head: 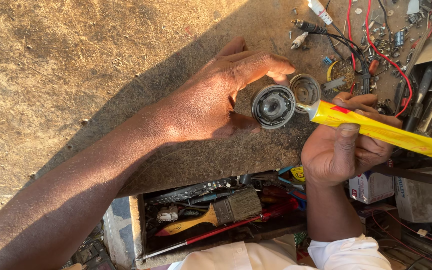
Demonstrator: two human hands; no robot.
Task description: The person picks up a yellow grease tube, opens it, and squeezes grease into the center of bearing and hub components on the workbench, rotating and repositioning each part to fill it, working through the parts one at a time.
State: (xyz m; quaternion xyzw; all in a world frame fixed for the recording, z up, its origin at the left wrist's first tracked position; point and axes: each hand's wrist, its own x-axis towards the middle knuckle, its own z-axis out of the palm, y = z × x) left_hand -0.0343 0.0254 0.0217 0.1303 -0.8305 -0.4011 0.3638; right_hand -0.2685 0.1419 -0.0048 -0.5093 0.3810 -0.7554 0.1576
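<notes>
Near the middle of the frame my left hand (211, 100) pinches the small round speaker (273, 106) between thumb and fingers, above the worn wooden bench (76, 60). My right hand (338, 145) closes its fingers around the yellow glue tube (376, 129), nozzle touching the speaker's rim. I judge the gluing is only starting; no glue bead is visible yet.

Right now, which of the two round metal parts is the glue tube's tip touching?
The larger ringed disc, pinched by the left hand. The tip of the yellow tube in the right hand meets its rim; the smaller cap lies behind, untouched.
</notes>
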